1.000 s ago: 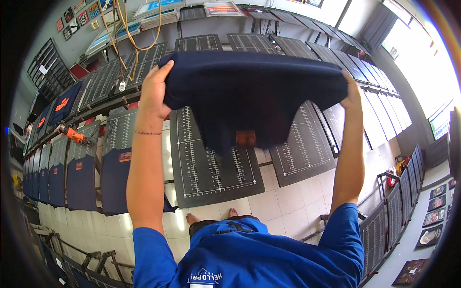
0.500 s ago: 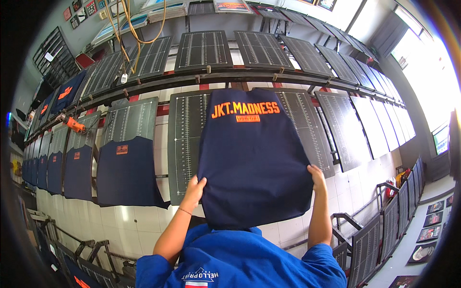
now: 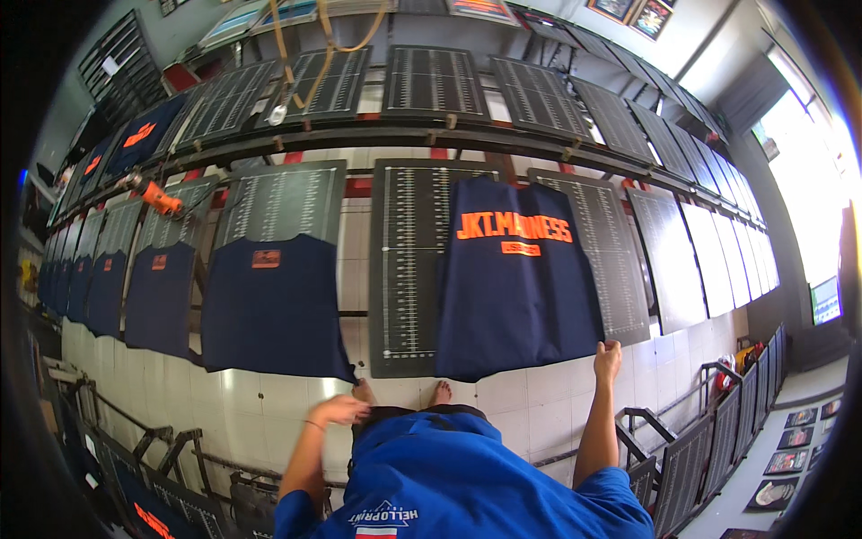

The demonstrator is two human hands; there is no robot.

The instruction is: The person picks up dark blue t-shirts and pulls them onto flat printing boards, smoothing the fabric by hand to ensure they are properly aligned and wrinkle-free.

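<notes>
A navy fabric shirt panel (image 3: 521,301) with bright orange printing near its top lies over two black marked boards, one the left board (image 3: 409,269) and the other the right board (image 3: 620,260). My right hand (image 3: 608,357) pinches the panel's lower right corner at the near edge of the right board. My left hand (image 3: 339,410) is off the fabric, loosely open in front of my body with nothing seen in it. Close to it hangs the lower corner of another navy panel (image 3: 269,310), which lies on the neighbouring board to the left and bears a small orange print.
Several more navy panels (image 3: 160,292) line the boards at far left. An orange heat gun-like tool (image 3: 157,196) sits above them. Behind runs a dark rail (image 3: 377,139) with another row of boards. Yellow hoses (image 3: 285,40) hang at the back. Racks stand near both sides.
My left hand has let go of the navy panel and drawn back toward my body. The panel has come down onto the boards, its lower right corner still in my right hand. The view has shifted.
</notes>
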